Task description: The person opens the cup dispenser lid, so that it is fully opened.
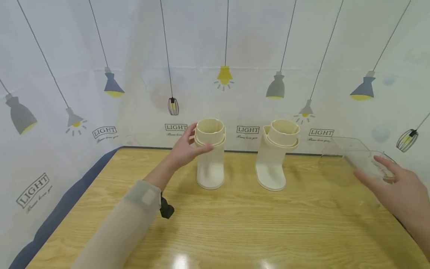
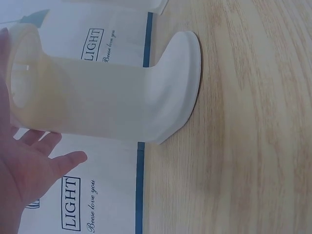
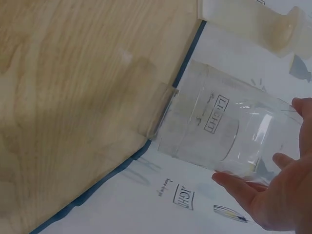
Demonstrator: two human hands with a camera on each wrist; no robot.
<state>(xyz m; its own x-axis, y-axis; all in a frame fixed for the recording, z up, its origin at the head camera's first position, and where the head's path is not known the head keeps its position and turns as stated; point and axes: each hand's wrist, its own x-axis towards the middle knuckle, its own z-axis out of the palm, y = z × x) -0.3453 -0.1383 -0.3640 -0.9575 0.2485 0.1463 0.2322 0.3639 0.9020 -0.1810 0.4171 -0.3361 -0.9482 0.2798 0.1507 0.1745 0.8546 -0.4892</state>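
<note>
Two cream-coloured stands with round cup-like tops and rounded flat feet stand upright on the table. My left hand (image 1: 184, 151) is around the top of the left stand (image 1: 211, 164), thumb across its front and fingers at its left and back. In the left wrist view, the fingertips pass behind the stand's tube (image 2: 97, 97). The right stand (image 1: 270, 164) is untouched. At the right, my right hand (image 1: 403, 190) has its fingers spread beside a clear plastic container (image 3: 214, 117). Its fingertips overlap or touch the container's sides; firm contact is hard to tell through the transparent wall.
A wood-patterned table (image 1: 235, 231) lies beneath everything, with a dark blue edge at the back. Behind it hangs a white cloth (image 1: 201, 45) printed with lamps and lettering, close behind the stands. A black wrist device (image 1: 166, 208) sits below my left wrist.
</note>
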